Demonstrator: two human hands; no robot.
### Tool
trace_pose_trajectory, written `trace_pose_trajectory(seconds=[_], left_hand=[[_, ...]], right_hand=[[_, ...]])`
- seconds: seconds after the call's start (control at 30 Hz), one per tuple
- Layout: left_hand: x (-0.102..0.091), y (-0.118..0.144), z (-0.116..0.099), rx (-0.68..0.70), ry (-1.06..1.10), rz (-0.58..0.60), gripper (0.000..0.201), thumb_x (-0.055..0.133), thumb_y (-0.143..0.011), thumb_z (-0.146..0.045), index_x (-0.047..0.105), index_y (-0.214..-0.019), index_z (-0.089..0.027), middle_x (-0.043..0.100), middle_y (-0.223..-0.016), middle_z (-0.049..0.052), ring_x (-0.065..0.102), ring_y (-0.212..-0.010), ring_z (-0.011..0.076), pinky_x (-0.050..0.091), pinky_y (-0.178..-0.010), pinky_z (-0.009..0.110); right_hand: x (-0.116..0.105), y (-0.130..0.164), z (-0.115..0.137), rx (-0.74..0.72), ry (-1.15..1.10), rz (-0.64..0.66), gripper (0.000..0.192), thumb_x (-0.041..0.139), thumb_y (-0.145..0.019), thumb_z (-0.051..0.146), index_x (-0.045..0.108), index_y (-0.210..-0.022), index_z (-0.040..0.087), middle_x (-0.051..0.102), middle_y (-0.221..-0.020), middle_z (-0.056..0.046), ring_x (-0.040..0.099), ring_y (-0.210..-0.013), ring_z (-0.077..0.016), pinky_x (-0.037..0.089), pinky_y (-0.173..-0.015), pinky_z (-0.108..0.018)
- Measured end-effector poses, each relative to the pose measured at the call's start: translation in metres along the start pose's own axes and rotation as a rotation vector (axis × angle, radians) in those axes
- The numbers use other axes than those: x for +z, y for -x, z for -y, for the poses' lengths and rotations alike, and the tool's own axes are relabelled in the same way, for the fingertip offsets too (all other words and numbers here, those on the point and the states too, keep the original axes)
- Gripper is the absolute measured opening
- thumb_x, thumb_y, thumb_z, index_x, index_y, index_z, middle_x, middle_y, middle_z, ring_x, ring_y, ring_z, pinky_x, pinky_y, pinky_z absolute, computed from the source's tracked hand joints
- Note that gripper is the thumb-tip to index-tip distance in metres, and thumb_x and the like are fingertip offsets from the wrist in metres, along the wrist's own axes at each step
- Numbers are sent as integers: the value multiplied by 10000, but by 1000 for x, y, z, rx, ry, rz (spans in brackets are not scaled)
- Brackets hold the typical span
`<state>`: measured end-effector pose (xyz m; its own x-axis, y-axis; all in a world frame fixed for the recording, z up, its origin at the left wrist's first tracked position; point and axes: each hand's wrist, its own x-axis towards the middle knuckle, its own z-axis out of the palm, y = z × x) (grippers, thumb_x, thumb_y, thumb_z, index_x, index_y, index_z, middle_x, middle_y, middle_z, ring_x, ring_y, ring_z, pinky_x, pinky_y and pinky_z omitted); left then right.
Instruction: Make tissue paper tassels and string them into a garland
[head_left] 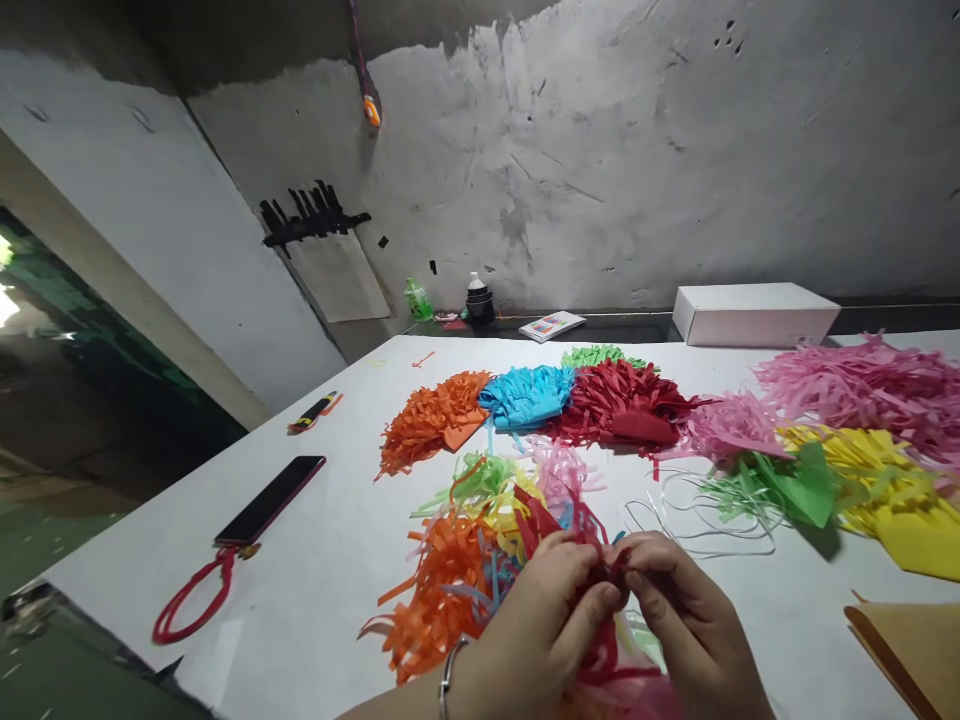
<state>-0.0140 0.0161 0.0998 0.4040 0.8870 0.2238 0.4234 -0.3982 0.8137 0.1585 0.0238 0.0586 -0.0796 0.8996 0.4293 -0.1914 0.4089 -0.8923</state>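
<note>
Both hands meet low in the view, fingertips pinched close together. My left hand (551, 605), with a bracelet (448, 675) at the wrist, is closed on a red paper tassel (536, 522). My right hand (682, 610) pinches the same red paper from the other side; its exact grip is partly hidden. Beneath and left of the hands hang orange paper tassels (442, 580), with yellow tassels (510, 520), light green tassels (480, 480) and pink tassels (562, 470) close by. White string (705, 530) lies loosely coiled just beyond my right hand.
Fringed paper bundles lie behind: orange (431, 415), blue (529, 395), dark red (630, 405), pink (862, 390), yellow (915, 525). A phone (271, 498) and a cutter (311, 412) rest on the left. A white box (754, 315) stands at the wall; brown paper (911, 650) lies right.
</note>
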Motion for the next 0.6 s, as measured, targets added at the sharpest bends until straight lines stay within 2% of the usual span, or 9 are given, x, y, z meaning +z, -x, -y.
trace_pose_trajectory(seconds=[0.07, 0.13, 0.2, 0.3, 0.43, 0.6], left_hand=[[8, 0, 5, -54, 68, -58, 312, 461, -1001, -341, 657, -822, -175, 627, -743, 44, 552, -693, 174, 464, -689, 271], [11, 3, 12, -107, 156, -131, 318, 484, -995, -382, 665, -842, -170, 626, -730, 33, 540, -658, 156, 439, -632, 244], [11, 6, 18, -150, 204, -219, 294, 542, -967, -406, 675, -862, -166, 642, -760, 37, 555, -686, 160, 442, -640, 237], [11, 9, 21, -195, 234, -315, 250, 623, -916, -410, 674, -883, -167, 648, -795, 38, 561, -718, 165, 454, -659, 235], [15, 9, 20, -224, 281, -347, 258, 668, -886, -422, 648, -862, -166, 613, -798, 27, 532, -714, 154, 449, -641, 227], [19, 8, 20, -234, 363, -337, 267, 665, -889, -431, 636, -876, -166, 620, -813, 30, 541, -736, 159, 457, -669, 235]], right_hand=[[-2, 1, 3, -20, 92, -7, 134, 597, -940, 319, 689, -880, 242, 689, -908, -63, 672, -802, -189, 564, -699, -258], [-3, 4, 6, -2, 210, -38, 151, 591, -943, 331, 692, -879, 239, 667, -777, -28, 634, -641, -153, 529, -592, -218], [-2, 10, 8, 19, 328, -77, 167, 589, -941, 356, 697, -884, 241, 620, -643, 12, 576, -528, -129, 474, -519, -199], [4, 18, 9, -14, 451, -85, 185, 579, -940, 383, 702, -885, 257, 646, -636, 21, 587, -521, -125, 451, -543, -208], [7, 22, 10, -56, 515, -28, 205, 554, -954, 375, 697, -871, 254, 649, -624, 16, 595, -510, -129, 433, -526, -222], [4, 20, 13, -47, 551, -36, 216, 546, -958, 373, 687, -858, 244, 636, -609, 8, 589, -515, -139, 425, -517, -226]])
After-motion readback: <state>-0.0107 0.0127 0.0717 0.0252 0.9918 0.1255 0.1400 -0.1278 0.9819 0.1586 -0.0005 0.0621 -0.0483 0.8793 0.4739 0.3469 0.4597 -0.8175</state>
